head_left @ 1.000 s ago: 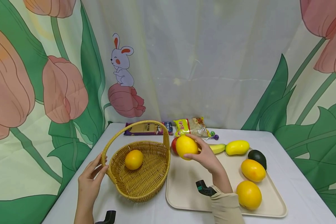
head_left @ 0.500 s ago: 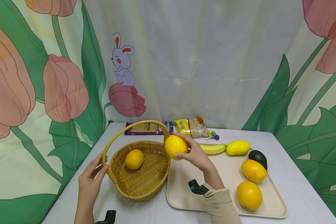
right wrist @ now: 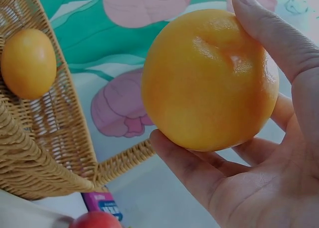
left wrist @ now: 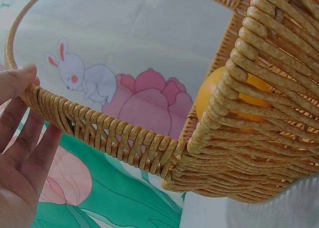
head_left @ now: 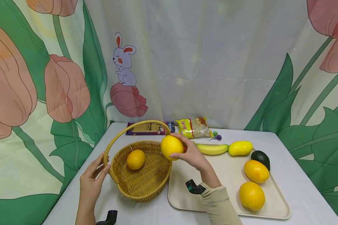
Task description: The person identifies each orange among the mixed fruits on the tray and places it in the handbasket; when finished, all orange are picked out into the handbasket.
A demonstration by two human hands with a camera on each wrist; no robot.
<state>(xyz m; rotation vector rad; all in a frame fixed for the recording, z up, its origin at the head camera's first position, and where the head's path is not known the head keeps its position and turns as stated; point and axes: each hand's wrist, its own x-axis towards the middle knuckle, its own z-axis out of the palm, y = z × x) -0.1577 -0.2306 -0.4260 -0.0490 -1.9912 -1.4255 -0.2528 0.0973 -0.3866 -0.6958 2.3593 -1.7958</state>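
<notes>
As the left fingers gripped the handle and the right fingers a yellow fruit, clearing the basket rim before gently releasing seemed wise.

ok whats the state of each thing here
Woven tan basket: handle up
Left hand: gripping the basket's handle
Round yellow fruit: held aloft
Right hand: gripping that fruit
Round orange fruit: inside the basket
Flat beige tray: partly filled
Curved yellow banana: unpeeled, on tray
Oblong yellow fruit: on tray
Dark green oval fruit: on tray
Two plump orange-yellow fruits: on tray
Purple rectangular packet: lying flat
Yellow plastic packet: lying down
</notes>
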